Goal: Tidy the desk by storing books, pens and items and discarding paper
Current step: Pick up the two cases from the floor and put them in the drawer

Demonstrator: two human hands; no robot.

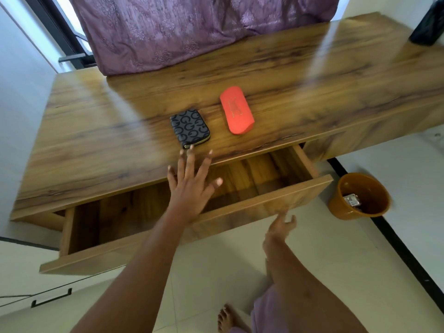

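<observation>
Left hand (192, 186): flat, palm down, fingers spread wide, holding nothing. It is stretched out over the open drawer (252, 210), and its fingertips (189, 157) sit at the near edge of the tabletop (96, 140). Directly beyond the fingertips, just short of touching as far as the view allows, lies the dark patterned wallet (190, 128). Its long axis runs away from the hand, roughly in line with the fingers, with the zip corner nearest them. Further out and off to the thumb side lies the red case (236, 113), its long axis about parallel to the wallet's and well clear of the hand. Right hand (281, 223): low, at the underside of the drawer front, fingers loosely curled and nothing in them; whether it touches the panel cannot be told. Judgement: the left hand is much the nearer to the wallet, so the next pick probably falls to it, a short forward reach and then a drop back into the drawer below the palm. Out past the right hand stands a brown bin (336, 200) on the floor, with something pale inside.
</observation>
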